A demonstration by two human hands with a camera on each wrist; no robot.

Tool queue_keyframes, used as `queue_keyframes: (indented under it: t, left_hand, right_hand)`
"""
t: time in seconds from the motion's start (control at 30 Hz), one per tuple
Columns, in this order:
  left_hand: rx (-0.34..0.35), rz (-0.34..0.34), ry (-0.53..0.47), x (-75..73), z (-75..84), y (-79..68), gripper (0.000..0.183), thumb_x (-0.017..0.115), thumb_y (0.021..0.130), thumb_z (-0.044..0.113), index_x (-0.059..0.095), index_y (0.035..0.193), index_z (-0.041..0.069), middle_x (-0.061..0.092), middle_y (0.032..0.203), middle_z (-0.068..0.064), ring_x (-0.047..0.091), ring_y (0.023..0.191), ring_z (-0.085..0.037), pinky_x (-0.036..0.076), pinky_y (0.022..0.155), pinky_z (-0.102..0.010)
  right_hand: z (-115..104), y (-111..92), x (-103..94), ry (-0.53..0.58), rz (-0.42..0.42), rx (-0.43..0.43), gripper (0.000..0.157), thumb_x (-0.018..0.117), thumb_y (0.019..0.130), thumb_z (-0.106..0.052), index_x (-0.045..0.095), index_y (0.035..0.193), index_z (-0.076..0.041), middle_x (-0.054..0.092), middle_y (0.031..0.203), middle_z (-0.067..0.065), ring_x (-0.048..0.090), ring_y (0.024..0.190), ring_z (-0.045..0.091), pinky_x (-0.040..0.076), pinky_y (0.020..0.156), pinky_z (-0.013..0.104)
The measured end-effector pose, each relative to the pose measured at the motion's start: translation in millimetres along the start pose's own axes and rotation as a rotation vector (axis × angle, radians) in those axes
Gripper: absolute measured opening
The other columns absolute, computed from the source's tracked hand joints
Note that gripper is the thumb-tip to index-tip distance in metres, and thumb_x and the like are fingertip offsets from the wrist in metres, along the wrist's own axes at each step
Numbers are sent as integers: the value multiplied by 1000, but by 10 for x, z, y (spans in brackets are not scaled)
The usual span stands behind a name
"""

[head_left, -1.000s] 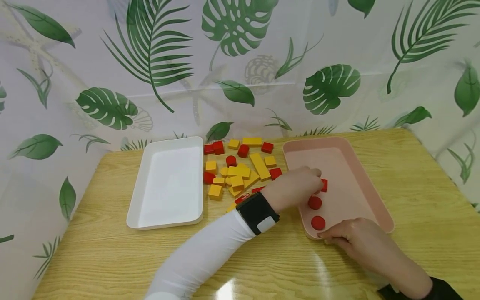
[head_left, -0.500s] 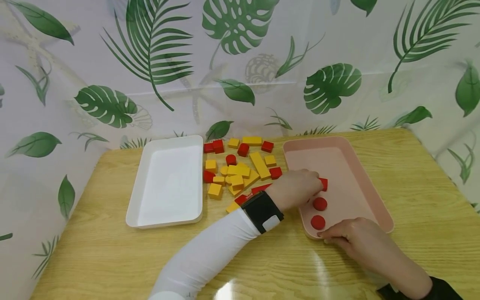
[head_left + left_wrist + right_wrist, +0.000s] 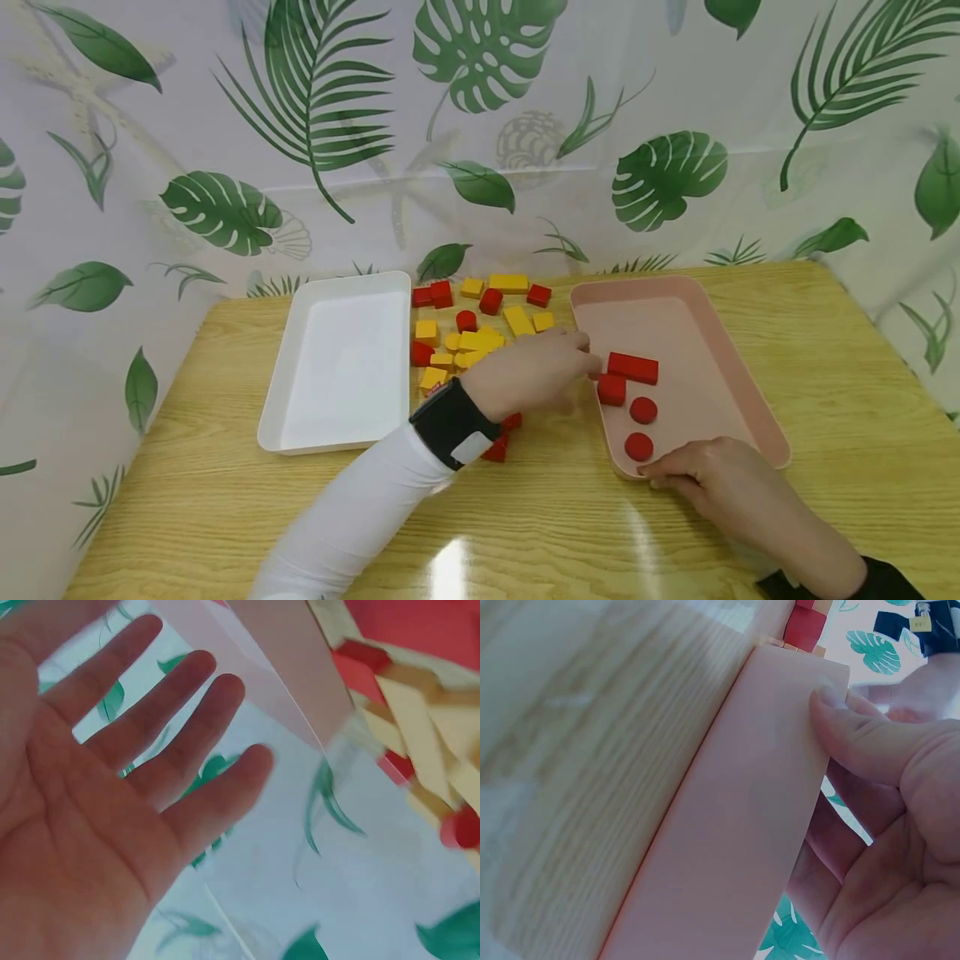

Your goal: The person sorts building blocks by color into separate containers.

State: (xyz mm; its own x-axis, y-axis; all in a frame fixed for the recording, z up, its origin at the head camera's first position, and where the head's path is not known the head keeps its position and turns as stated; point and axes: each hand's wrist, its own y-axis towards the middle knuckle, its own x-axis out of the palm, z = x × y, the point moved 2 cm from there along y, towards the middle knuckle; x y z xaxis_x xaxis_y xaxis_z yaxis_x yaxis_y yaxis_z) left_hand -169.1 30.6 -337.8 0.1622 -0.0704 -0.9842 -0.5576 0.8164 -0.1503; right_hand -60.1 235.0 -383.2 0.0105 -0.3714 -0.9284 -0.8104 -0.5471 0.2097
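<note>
My left hand [image 3: 536, 371] hovers between the block pile and the pink tray, holding nothing. In the left wrist view its fingers [image 3: 214, 802] are spread apart and mostly straight. My right hand [image 3: 720, 479] pinches the near rim of the pink tray [image 3: 742, 358]; in the right wrist view the thumb lies on the outer wall, fingers behind it. Inside that tray, along its left side, lie a long red block [image 3: 633, 367], a red cube [image 3: 611, 390] and two red round blocks, one farther back [image 3: 643, 410] and one nearer [image 3: 639, 447].
Several yellow blocks [image 3: 477, 342] and red blocks [image 3: 491, 302] lie mixed between the trays, partly hidden by my left hand and forearm. A white tray [image 3: 341, 367] stands to their left. A leaf-patterned cloth [image 3: 555, 183] rises behind the wooden table [image 3: 187, 500].
My left hand has left the pink tray and moved left towards the pile, uncovering the long red block and the red cube. My right hand keeps its grip on the tray's rim.
</note>
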Motion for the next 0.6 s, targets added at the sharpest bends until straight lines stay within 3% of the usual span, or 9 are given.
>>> queue_keyframes:
  t: [0.1, 0.27, 0.6]
  left_hand:
    - [-29, -51, -25, 47, -88, -179, 48, 74, 74, 32, 59, 118, 25, 49, 111, 4, 40, 95, -13, 41, 74, -20]
    - [-58, -116, -2, 172, -161, -392, 49, 75, 71, 30, 60, 118, 25, 50, 112, 1, 41, 94, -16, 40, 70, -20]
    - [-48, -68, 30, 339, -138, -474, 29, 69, 79, 24, 64, 108, 23, 50, 100, 0, 44, 85, -14, 39, 73, -18]
  right_hand:
    - [3, -1, -2, -1, -14, 18, 22, 74, 68, -18, 72, 86, -32, 62, 84, -24, 60, 77, 1, 50, 66, 29]
    - [7, -4, 2, -2, -38, 49, 22, 73, 70, -19, 72, 87, -32, 62, 85, -24, 60, 78, 0, 50, 69, 29]
    - [10, -5, 9, 10, -30, 38, 22, 73, 70, -20, 72, 88, -33, 63, 86, -23, 60, 79, 0, 50, 68, 28]
